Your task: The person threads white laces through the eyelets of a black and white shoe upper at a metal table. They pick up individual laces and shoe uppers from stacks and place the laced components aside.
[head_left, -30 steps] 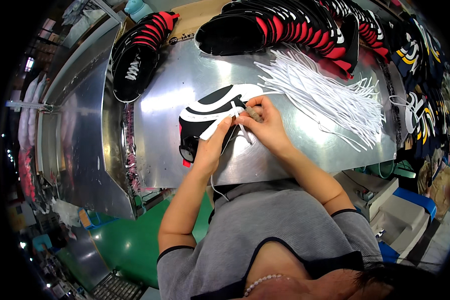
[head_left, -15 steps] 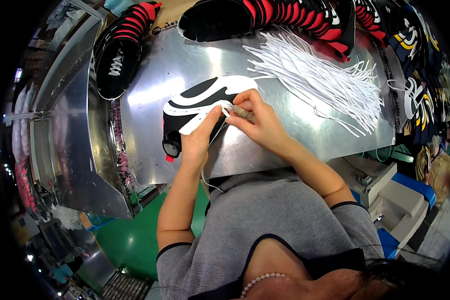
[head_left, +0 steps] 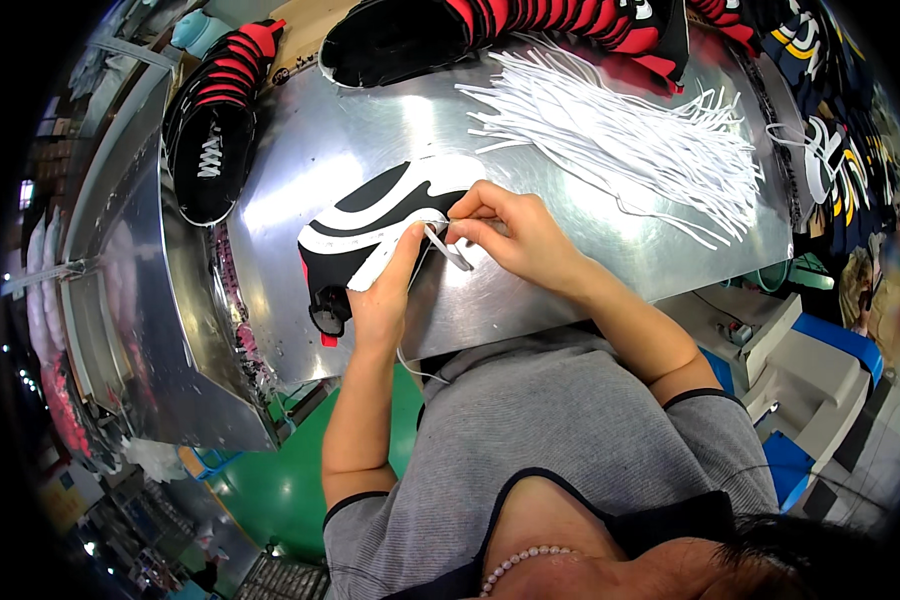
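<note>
A black shoe upper (head_left: 370, 192) with white overlays and red trim lies on its side on the metal table. My left hand (head_left: 382, 305) is closed on its near edge, thumb pressed by the white eyelet strip. At the upper's right end my right hand (head_left: 525, 240) makes a pinch close to the eyelets; what sits between thumb and fingers is too small to name. A loose white shoelace (head_left: 452, 250) loops just below those fingertips. Another thin strand hangs from the upper over the table's front edge.
White laces (head_left: 620, 145) lie in a large bundle at the back right. Nested black and red uppers (head_left: 400, 45) line the far side, with a laced stack (head_left: 210, 150) at left. Navy uppers (head_left: 840, 185) stand at far right. A grey-and-blue machine (head_left: 815, 390) is below them.
The brown tool handle seen in my right hand before is no longer visible. The white lace now hangs in a longer loop below the fingers. In the picture, the upper sits lower and further left.
</note>
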Demonstrator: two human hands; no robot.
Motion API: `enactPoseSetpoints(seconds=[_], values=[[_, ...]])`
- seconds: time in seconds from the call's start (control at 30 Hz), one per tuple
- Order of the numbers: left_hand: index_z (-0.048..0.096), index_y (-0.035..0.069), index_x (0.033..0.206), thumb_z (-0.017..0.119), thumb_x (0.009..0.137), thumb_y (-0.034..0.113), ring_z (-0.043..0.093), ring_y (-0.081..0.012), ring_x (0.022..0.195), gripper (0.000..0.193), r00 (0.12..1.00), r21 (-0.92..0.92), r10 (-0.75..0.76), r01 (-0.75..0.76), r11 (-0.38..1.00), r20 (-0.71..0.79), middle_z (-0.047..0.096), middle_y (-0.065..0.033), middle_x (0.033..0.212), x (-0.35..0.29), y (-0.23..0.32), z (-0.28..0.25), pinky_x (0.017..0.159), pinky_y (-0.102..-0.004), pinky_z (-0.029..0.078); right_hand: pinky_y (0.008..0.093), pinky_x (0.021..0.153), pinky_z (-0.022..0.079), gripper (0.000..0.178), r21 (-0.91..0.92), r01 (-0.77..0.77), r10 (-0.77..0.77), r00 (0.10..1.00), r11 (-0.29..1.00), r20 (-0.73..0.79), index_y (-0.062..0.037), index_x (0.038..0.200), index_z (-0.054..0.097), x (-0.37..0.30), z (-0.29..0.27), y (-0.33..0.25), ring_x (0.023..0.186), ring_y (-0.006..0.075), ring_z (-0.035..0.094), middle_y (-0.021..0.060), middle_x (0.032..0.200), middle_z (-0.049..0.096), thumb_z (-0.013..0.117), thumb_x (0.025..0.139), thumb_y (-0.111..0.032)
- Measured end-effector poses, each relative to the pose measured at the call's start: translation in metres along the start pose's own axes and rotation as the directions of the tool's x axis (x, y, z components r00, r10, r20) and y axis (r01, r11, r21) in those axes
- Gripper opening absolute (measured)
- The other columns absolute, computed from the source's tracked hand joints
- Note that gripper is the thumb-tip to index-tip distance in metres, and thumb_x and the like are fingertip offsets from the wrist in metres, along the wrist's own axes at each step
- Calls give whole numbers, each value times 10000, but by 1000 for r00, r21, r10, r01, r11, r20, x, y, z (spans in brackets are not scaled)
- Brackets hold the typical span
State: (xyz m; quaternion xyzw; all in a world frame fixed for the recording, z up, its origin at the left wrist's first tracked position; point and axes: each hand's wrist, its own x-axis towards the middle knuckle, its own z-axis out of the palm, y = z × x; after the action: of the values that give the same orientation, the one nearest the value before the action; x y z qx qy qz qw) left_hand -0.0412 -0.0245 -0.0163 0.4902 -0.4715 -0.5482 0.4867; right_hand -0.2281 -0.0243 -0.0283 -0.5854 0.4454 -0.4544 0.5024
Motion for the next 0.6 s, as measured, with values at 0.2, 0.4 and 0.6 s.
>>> enactPoseSetpoints(seconds=[0.2,0.4,0.6], values=[[694,-36,1075,690,908,32,660,-123,907,180,986,238,161,-169,956,50,708,-48,1030,-10,-9,1,803,-254,508,285,701,531,110,-238,-80,97,993,968,60,27,996,573,-3,-5,-13,768,180,701,118,875,718,602,929,-56],[678,-36,1133,646,967,154,667,-158,1012,254,1000,405,14,-23,914,25,711,-68,1117,-36,-17,5,862,-264,498,404,655,527,230,-465,-22,16,1000,885,-16,-15,1080,453,-7,20,-8,773,368,687,184,822,683,601,919,-83],[650,-47,1154,631,960,115,637,-141,1017,254,997,99,3,-10,995,71,689,-69,1117,-28,-19,-3,887,-256,482,448,625,498,233,-598,70,-2,994,798,114,-46,1083,516,-5,12,-12,737,388,658,177,794,671,628,912,-157]])
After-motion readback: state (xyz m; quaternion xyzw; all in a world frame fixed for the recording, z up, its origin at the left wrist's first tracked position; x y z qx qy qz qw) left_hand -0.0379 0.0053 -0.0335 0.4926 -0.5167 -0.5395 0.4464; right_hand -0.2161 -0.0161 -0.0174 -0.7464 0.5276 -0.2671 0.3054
